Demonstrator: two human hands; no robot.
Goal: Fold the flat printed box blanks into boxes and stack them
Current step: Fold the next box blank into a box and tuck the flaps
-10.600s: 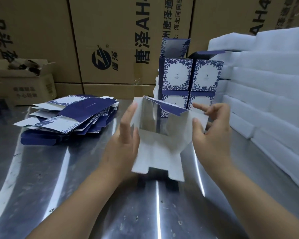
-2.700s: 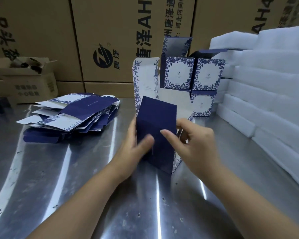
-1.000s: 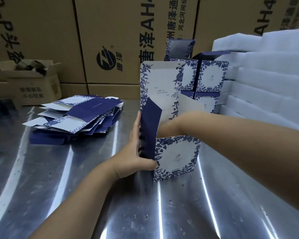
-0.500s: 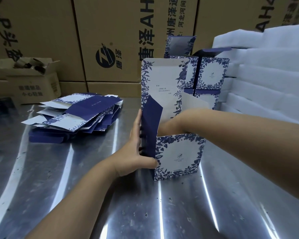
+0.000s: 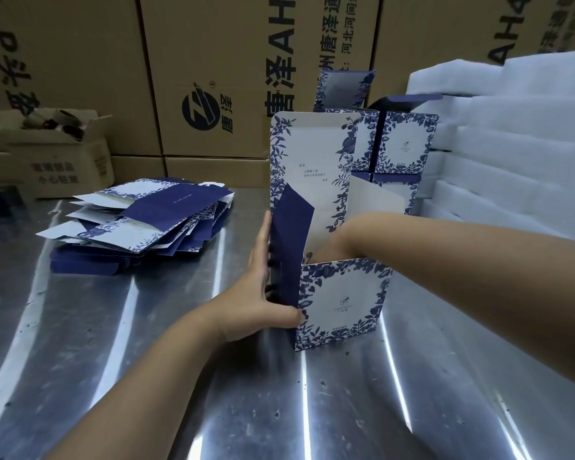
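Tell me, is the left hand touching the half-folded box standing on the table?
Touching. The head view shows the left hand pressed flat against the navy side of the box, with its thumb on the box's front corner.

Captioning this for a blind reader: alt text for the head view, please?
A person's left hand presses flat against the navy side of an open-topped blue floral box on a steel table, while the right hand reaches inside it. Flat blanks lie piled at left; folded boxes are stacked behind, beside white foam.
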